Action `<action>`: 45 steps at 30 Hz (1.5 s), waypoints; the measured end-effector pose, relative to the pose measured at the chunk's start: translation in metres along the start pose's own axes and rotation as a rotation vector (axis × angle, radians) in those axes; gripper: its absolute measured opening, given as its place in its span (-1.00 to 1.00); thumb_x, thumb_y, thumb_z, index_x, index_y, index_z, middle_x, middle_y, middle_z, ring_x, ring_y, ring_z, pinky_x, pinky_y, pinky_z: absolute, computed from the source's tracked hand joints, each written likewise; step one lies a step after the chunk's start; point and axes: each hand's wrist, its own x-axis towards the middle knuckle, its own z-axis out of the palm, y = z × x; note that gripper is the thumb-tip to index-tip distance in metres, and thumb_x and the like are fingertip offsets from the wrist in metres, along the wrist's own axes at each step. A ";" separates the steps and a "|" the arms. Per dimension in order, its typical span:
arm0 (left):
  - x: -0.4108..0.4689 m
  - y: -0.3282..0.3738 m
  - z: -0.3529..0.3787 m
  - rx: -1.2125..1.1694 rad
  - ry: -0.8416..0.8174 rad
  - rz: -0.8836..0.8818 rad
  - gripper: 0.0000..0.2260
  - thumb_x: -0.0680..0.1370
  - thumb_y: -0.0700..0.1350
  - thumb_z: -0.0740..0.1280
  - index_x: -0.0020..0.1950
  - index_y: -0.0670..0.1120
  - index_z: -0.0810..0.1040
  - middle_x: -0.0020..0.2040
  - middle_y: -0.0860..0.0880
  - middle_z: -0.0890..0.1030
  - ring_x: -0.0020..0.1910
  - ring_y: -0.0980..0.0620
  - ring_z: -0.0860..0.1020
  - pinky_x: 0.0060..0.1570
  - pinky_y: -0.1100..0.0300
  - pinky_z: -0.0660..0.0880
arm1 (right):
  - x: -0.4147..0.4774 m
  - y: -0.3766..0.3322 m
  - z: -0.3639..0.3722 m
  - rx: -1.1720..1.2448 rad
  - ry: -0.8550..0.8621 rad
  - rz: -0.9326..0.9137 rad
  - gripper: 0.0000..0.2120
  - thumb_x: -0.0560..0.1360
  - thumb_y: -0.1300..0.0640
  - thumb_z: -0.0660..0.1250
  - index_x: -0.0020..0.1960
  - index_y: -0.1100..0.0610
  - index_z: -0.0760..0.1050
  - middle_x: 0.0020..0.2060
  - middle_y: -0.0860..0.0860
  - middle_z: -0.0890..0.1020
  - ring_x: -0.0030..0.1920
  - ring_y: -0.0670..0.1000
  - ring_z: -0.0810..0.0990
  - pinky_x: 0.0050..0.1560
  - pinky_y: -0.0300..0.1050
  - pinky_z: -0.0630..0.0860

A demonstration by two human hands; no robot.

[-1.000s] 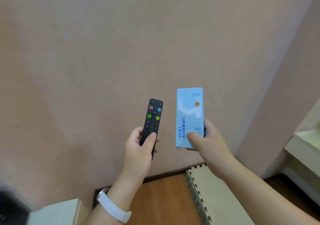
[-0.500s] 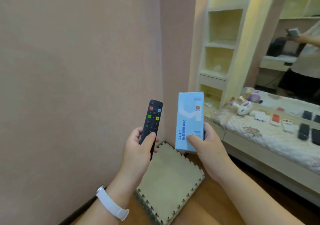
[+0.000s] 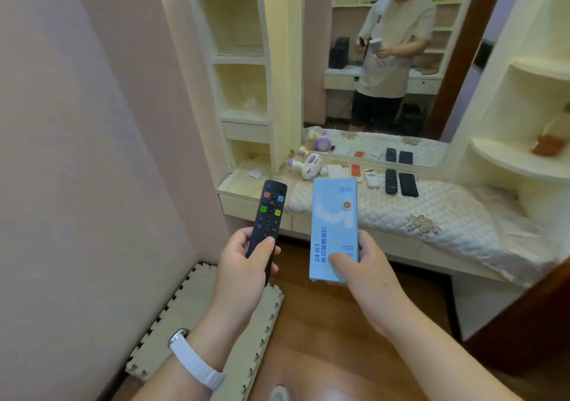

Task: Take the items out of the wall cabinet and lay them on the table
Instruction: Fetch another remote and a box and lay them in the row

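My left hand (image 3: 240,265) grips a black remote control (image 3: 269,215) with coloured buttons, held upright. To its right, my right hand (image 3: 364,274) holds a light-blue rectangular box (image 3: 334,224) with blue print, also upright. Both are raised in front of me, above the wooden floor. Beyond them stands the table (image 3: 431,224) with a quilted white cover. On it lie a purple-and-white toy (image 3: 310,164), small cards, a white remote (image 3: 371,177) and two black remotes (image 3: 399,182).
A mirror (image 3: 385,61) behind the table reflects a person in a headset. Cream open shelves (image 3: 243,76) rise at the table's left, rounded shelves (image 3: 530,153) at its right. Foam puzzle mats (image 3: 200,317) lie on the floor by the pink wall (image 3: 77,153).
The view has swung right from the bare pink wall to the table and mirror. Both hands keep the same hold on the remote and the box.
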 end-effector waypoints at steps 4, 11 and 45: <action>0.049 -0.012 0.038 -0.006 -0.118 -0.013 -0.96 0.58 -0.15 0.31 0.00 -0.05 0.55 -0.22 -0.04 0.64 -0.37 0.07 0.52 -0.29 0.19 0.46 | 0.041 0.008 -0.019 -0.005 0.117 0.032 -0.71 0.50 0.23 0.30 0.09 -0.12 0.45 0.05 -0.15 0.65 0.02 -0.11 0.65 0.08 0.09 0.62; 0.149 -0.028 0.074 -0.043 -0.264 -0.087 -0.94 0.58 -0.13 0.30 0.02 -0.05 0.55 -0.20 -0.03 0.65 -0.36 0.10 0.53 -0.30 0.29 0.43 | 0.130 0.002 -0.024 -0.047 0.227 0.090 -0.73 0.53 0.28 0.28 0.11 -0.05 0.43 0.03 -0.12 0.63 -0.07 -0.15 0.66 -0.28 -0.27 0.58; 0.290 -0.104 0.479 0.163 -0.406 -0.439 -0.91 0.62 -0.19 0.24 0.03 -0.14 0.53 -0.22 -0.10 0.65 -0.40 0.01 0.51 -0.47 0.23 0.39 | 0.352 0.154 -0.355 -0.056 0.285 0.397 -0.73 0.50 0.20 0.31 0.14 -0.03 0.39 0.06 -0.10 0.60 0.01 -0.13 0.60 -0.02 -0.13 0.60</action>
